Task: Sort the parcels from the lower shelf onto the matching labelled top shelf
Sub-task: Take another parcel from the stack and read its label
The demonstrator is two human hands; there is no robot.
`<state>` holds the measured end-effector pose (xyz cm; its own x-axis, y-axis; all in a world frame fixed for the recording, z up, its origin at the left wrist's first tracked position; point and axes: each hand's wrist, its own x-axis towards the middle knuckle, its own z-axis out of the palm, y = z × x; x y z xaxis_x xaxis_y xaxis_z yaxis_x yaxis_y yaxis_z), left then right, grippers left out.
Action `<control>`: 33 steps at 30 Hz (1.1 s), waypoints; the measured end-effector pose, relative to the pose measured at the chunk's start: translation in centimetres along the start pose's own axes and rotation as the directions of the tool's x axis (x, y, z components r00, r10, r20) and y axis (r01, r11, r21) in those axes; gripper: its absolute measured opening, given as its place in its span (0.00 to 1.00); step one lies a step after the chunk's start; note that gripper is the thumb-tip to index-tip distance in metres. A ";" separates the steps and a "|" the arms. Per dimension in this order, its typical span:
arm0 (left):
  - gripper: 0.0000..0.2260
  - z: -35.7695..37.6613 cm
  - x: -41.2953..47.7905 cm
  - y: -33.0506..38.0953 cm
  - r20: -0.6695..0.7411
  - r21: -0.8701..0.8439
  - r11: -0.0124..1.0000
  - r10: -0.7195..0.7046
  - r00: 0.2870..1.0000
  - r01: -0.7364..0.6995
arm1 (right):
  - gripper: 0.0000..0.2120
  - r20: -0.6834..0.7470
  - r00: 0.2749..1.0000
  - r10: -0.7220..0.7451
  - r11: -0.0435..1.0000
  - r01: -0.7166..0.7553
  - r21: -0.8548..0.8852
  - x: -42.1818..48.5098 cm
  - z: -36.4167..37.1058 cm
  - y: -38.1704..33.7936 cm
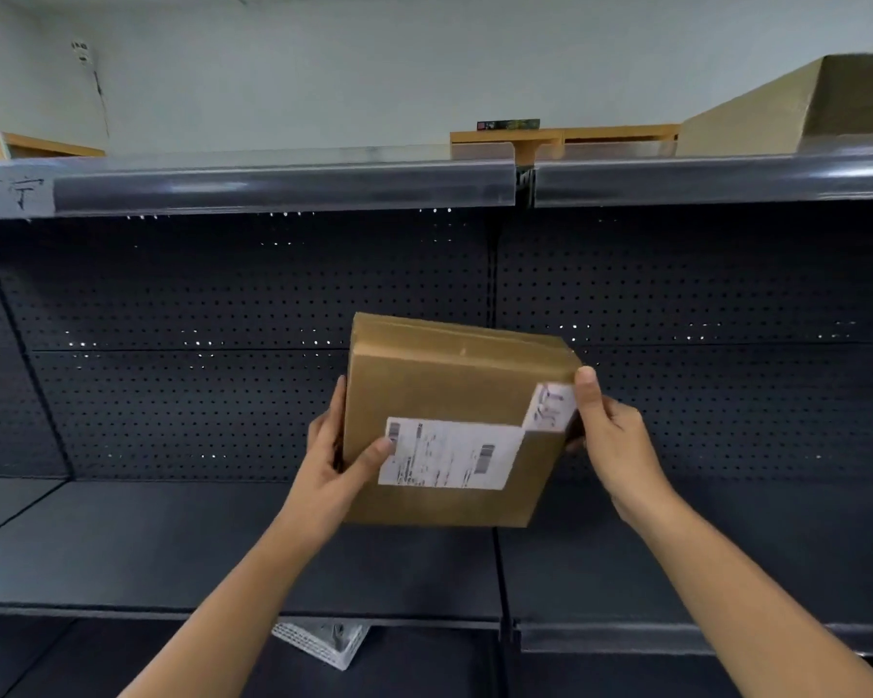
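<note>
Both bare hands are holding a brown rectangular cardboard parcel (449, 395) up in the air in front of the dark perforated metal back panel (223, 294) of the shelving, above the dark middle shelf (172, 546) and below the top shelf edge (283, 186). The left hand (331, 458) is clasping the parcel's left side, its thumb lying on the white printed shipping label (449, 460). The right hand (608, 435) is gripping the right edge, thumb pressing beside a small white handwritten sticker (550, 405). A handwritten paper label (8, 196) is sitting at the far left of the top shelf edge. A large tan cardboard box (757, 108) is resting on the top shelf at the right. A white mesh-patterned packet (321, 642) is lying on the lower shelf (122, 657), partly hidden
</note>
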<state>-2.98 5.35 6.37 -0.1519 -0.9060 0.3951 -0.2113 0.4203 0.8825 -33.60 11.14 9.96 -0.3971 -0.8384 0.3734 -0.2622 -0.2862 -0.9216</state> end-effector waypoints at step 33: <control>0.48 11.9 -3.5 0.0 0.150 -0.688 0.660 -0.278 0.949 0.302 | 0.33 0.241 0.948 0.210 0.806 -0.307 0.506 -1.9 2.6 4.8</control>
<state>-13.97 9.14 1.96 -0.2297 -0.9690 0.0912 0.4790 -0.0310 0.8773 -31.87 10.16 4.54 -0.2195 -0.9663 0.1345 0.3557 -0.2076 -0.9112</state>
